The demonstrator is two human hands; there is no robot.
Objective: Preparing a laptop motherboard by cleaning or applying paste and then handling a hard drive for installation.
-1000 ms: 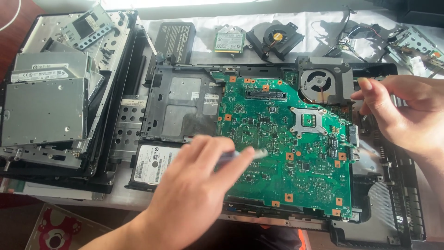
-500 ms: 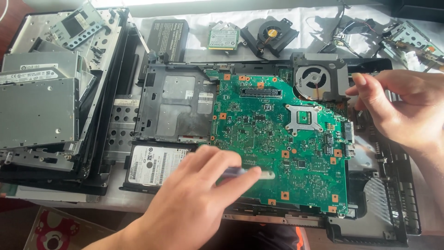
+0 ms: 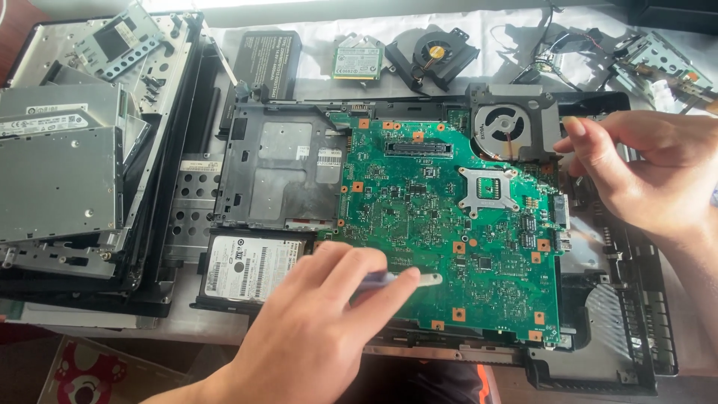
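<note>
A: Where's the left hand [image 3: 314,337]?
B: Lower middle of the frame, fingers closed around a slim pale tool [image 3: 407,280] whose tip lies on the green circuit board [image 3: 449,217].
A: And the right hand [image 3: 651,176]?
B: Upper right, fingers curled beside the black fan [image 3: 508,127]; whether it pinches anything, I can't tell.

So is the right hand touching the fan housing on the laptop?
Touching. The head view shows the right hand fingertips pressed on the black fan housing's right edge, no gap.

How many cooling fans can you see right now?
2. One black fan lies loose on the table above the laptop; one fan sits at the green board's top right. Others may be hidden.
</note>
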